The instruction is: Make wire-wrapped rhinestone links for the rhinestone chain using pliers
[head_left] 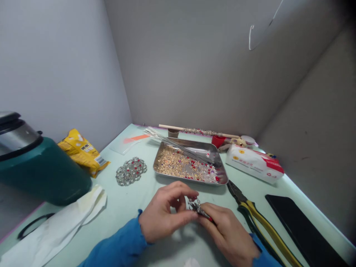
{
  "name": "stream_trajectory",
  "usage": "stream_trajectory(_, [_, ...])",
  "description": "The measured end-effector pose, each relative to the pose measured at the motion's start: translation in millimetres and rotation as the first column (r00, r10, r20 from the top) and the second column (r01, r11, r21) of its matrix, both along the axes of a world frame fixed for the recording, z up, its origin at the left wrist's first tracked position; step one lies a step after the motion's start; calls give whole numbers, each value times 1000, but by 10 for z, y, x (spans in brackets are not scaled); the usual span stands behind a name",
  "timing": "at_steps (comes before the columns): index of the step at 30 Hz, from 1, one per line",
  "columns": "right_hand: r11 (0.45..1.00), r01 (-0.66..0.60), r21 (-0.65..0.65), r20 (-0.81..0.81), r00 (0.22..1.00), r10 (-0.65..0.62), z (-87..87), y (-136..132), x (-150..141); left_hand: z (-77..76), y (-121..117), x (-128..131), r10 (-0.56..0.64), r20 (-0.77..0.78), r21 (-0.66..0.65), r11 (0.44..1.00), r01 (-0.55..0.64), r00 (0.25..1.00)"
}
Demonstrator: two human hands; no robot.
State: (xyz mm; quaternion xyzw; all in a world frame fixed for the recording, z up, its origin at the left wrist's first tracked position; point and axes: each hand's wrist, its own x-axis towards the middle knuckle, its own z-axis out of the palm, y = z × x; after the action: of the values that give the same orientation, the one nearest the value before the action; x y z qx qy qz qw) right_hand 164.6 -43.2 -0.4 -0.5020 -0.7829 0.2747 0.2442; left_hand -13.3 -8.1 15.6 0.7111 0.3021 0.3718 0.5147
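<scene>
My left hand (164,213) pinches a small cluster of clear beads on wire (194,203) at the near middle of the table. My right hand (226,231) grips small red-handled pliers (204,214), whose tip touches the bead cluster. Both hands meet just in front of a metal tray (219,157) filled with gold, clear and red beads. A bundle of thin wires (178,144) lies across the tray's far side.
A finished round beaded mat (131,170) lies left of the tray. Yellow-handled pliers (256,215), a black phone (299,228) and a tissue pack (254,163) sit right. A green kettle (33,167), yellow snack bag (83,152) and white paper (63,222) are left.
</scene>
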Motion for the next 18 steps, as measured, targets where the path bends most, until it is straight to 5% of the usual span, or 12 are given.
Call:
stream_trajectory(7, [996, -35, -87, -24, 999, 33, 155, -24, 8, 19, -4, -22, -32, -22, 32, 999, 33, 999])
stream_trajectory(18, [1000, 24, 4, -11, 1000, -24, 13, -18, -2, 10, 6, -29, -11, -28, 47, 999, 13, 1000])
